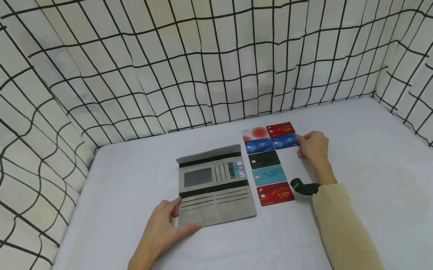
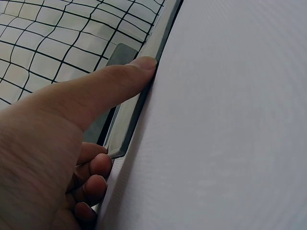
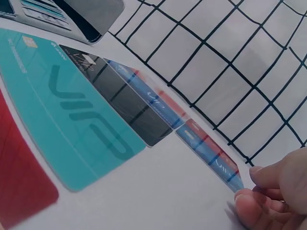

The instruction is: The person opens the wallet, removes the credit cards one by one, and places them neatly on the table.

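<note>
An opened grey wallet (image 1: 217, 215) lies flat on the white table, with card slots, a clear window and a few cards tucked in at its upper right. My left hand (image 1: 161, 230) holds its near left corner, thumb along the near edge and fingers at the left side. My right hand (image 1: 315, 147) pinches the right end of a blue VIP card (image 1: 284, 142). That card lies beside another blue card (image 1: 259, 146), just below a red VIP card (image 1: 277, 128). Down the column follow a black card (image 1: 263, 159), a teal VIP card (image 1: 264, 175) and a larger-looking red card (image 1: 274, 194).
A white card with red circles (image 1: 254, 134) sits at the column's far left end. Black grid netting (image 1: 219, 58) over white cloth surrounds the far side and both sides of the white-covered table (image 1: 373, 147). Both wrists wear dark camera bands.
</note>
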`<state>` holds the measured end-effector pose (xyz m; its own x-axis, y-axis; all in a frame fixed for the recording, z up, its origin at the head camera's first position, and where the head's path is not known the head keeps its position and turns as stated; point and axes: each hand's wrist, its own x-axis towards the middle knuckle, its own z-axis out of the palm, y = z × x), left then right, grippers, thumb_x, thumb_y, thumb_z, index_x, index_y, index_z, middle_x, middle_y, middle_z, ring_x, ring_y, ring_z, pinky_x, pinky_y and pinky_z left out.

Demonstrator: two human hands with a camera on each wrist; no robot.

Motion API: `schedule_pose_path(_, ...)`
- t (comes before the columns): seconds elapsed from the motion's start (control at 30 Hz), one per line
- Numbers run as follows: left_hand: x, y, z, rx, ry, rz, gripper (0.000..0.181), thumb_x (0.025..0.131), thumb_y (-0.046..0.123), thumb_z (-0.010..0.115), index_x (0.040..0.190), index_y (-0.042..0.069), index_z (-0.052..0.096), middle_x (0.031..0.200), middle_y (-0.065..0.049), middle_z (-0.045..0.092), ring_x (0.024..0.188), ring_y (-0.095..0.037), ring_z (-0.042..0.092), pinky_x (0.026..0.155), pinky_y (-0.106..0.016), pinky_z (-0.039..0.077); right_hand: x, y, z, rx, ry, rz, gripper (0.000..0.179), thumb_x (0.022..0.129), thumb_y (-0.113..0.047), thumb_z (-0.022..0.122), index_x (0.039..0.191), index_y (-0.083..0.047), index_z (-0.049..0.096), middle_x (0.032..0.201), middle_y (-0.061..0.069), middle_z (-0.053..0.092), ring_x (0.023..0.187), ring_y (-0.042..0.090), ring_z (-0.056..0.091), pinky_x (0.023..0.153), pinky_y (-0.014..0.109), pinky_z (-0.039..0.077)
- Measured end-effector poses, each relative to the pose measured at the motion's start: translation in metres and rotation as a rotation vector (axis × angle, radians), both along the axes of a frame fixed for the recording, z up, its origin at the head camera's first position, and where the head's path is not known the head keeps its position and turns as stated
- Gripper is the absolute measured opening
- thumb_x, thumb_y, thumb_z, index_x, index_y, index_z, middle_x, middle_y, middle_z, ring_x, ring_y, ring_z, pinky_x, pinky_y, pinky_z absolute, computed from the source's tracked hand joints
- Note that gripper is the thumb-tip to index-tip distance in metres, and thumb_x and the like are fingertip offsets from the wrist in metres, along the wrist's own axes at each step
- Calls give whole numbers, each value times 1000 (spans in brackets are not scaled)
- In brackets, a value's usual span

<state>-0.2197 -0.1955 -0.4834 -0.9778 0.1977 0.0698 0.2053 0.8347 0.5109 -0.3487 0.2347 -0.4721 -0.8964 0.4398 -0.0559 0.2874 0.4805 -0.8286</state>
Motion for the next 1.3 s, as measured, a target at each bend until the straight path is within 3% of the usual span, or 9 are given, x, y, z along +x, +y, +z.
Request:
schedule_pose_path(0.27, 0, 0, 0, 8, -3, 3, 94, 71, 60, 82, 139, 0, 56, 91, 0, 48, 87, -15, 42, 73, -29, 35, 0, -1, 2, -8, 9, 13, 33, 102, -22, 55, 113, 7, 66, 64, 4, 62, 47, 8, 56, 50, 18, 44)
schedule_pose_path(0.6, 1, -1, 1, 17, -3, 2, 93, 71, 60, 82, 139, 1, 57, 91, 0, 47, 86, -14, 42, 73, -29, 34, 0, -19, 11, 21, 33, 51, 33, 103, -21, 52, 119, 5, 64, 100, 20, 67, 59, 10, 58, 54, 15, 46)
schedule_pose_path(0.97, 0, -1, 0, 22, -7, 3, 93, 72, 60, 82, 139, 0, 56, 91, 0, 47, 86, -14, 42, 73, -29, 34, 0, -39, 25, -8, 86, 127, 33, 102, -25, 56, 119, 2, 64, 101, 19, 67, 62, 13, 58, 55, 18, 47)
schedule_pose_path(1.3, -1, -1, -1, 24, -1, -3, 93, 71, 59, 83, 138, 0, 57, 91, 0, 48, 87, -15, 42, 73, -29, 34, 4, -60, 29, 54, 121, 200, 36, 102, -29, 57, 119, 2, 65, 103, 18, 66, 67, 18, 61, 62, 21, 52)
